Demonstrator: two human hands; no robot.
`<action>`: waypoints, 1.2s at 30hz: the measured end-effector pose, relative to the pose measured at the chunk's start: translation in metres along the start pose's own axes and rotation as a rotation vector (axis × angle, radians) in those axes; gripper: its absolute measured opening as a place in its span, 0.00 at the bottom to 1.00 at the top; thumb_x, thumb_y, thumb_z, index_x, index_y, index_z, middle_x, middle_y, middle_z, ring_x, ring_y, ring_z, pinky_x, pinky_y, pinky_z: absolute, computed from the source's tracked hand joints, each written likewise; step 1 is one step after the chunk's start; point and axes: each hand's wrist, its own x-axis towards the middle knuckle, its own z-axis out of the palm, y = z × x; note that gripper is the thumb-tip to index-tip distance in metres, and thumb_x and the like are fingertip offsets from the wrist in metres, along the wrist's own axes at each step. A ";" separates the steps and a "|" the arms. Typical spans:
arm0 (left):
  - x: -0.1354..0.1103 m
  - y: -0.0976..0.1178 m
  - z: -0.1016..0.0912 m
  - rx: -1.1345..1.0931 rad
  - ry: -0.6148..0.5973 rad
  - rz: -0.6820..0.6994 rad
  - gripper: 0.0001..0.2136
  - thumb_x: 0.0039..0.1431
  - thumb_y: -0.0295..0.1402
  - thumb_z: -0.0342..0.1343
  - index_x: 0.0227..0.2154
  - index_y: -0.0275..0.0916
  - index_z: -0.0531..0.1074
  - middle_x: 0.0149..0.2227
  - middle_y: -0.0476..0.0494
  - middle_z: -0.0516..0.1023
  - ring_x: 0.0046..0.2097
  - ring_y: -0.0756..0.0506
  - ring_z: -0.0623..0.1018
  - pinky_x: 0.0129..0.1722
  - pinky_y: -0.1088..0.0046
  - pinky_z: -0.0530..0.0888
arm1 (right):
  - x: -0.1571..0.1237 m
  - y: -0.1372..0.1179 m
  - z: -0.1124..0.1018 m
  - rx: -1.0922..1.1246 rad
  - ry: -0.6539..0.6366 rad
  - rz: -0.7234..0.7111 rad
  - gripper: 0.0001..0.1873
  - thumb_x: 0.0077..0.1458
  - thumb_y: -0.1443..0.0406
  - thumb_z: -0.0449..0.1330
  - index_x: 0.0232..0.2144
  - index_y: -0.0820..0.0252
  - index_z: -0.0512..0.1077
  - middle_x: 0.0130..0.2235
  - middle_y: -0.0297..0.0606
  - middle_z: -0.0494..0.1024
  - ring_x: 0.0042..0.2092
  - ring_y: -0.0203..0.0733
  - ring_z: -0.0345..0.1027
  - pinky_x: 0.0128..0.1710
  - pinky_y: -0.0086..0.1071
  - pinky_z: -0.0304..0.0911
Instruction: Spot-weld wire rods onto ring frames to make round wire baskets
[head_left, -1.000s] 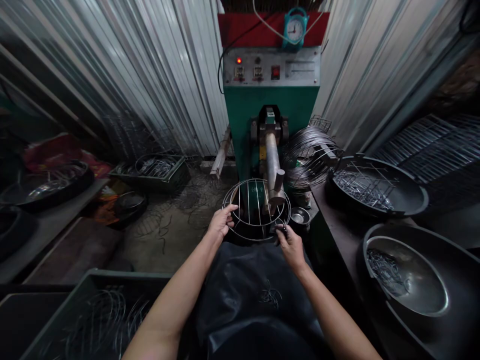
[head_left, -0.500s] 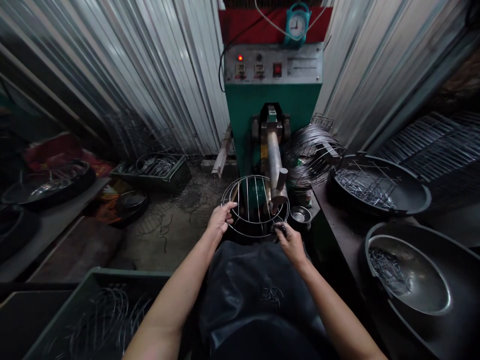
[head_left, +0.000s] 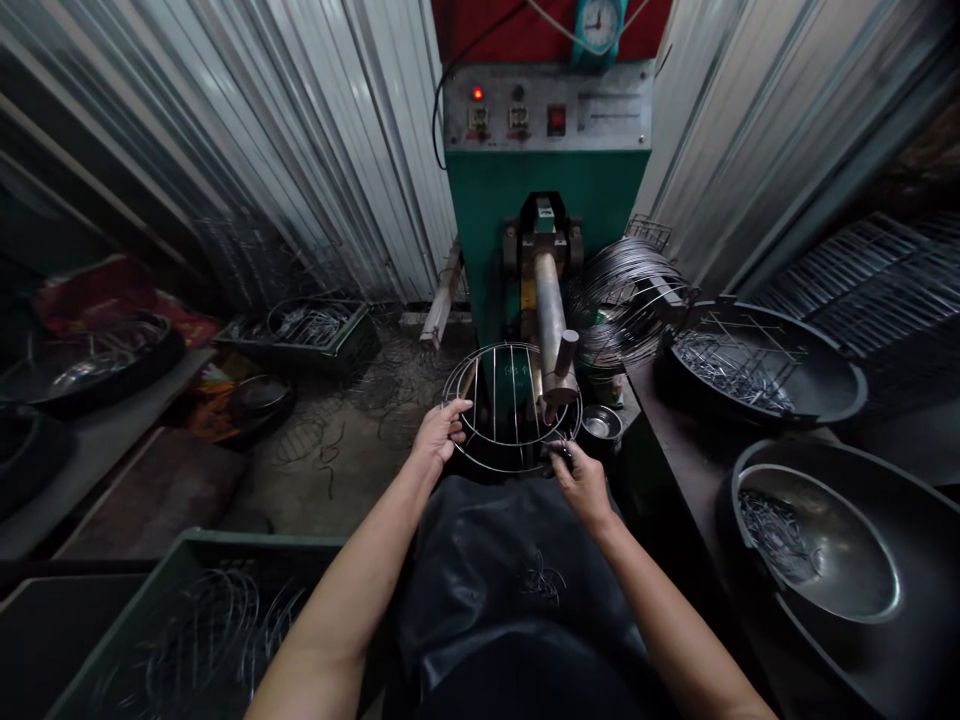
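Note:
A round wire rack [head_left: 496,441] with parallel cross wires lies under the metal arm [head_left: 553,315] of a green spot-welding machine [head_left: 495,230]. My left hand [head_left: 441,432] pinches the rack's rim at its left side. At the right front of the rim, my right hand [head_left: 579,480] is closed, with a small dark piece at its fingertips that I cannot make out. The arm's lower tip hides part of the rack's right side. Several short bent wires [head_left: 541,580] rest on the dark apron [head_left: 487,540] over my lap.
To the right stand a wide pan [head_left: 832,375] and a larger pan [head_left: 930,560] holding a metal bowl [head_left: 862,560] of wire pieces. A wire coil [head_left: 630,290] hangs beside the machine. Green crates [head_left: 191,540] with wire parts are at left; loose wire litters the floor [head_left: 360,450].
The view has tipped slightly downward, so the machine and clock sit higher in the picture. Both hands keep nearly the same places at the rack.

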 end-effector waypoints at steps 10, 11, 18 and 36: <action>-0.004 0.000 0.006 0.041 0.019 -0.008 0.21 0.27 0.31 0.65 0.18 0.39 0.54 0.14 0.62 0.51 0.15 0.60 0.50 0.13 0.83 0.47 | -0.001 -0.001 0.006 0.188 0.062 0.179 0.14 0.51 0.59 0.54 0.37 0.61 0.71 0.23 0.36 0.76 0.21 0.37 0.67 0.21 0.29 0.61; -0.004 0.000 0.006 0.038 0.029 -0.015 0.21 0.27 0.31 0.65 0.18 0.39 0.54 0.14 0.62 0.51 0.15 0.60 0.50 0.13 0.83 0.47 | -0.001 -0.004 0.006 0.252 0.050 0.212 0.14 0.51 0.58 0.55 0.36 0.61 0.71 0.23 0.36 0.75 0.20 0.37 0.66 0.20 0.28 0.60; -0.002 0.001 0.004 0.028 0.061 -0.019 0.21 0.26 0.31 0.65 0.18 0.39 0.55 0.15 0.61 0.53 0.15 0.60 0.51 0.13 0.83 0.48 | 0.001 -0.003 0.007 0.397 -0.001 0.246 0.14 0.49 0.56 0.58 0.33 0.61 0.69 0.24 0.36 0.75 0.23 0.37 0.68 0.21 0.26 0.58; 0.007 -0.002 0.007 0.036 0.061 -0.064 0.19 0.27 0.31 0.65 0.18 0.38 0.56 0.13 0.61 0.53 0.15 0.59 0.51 0.13 0.82 0.47 | 0.004 -0.005 -0.003 0.191 0.040 0.149 0.11 0.52 0.57 0.55 0.33 0.58 0.68 0.24 0.35 0.75 0.25 0.40 0.71 0.26 0.30 0.64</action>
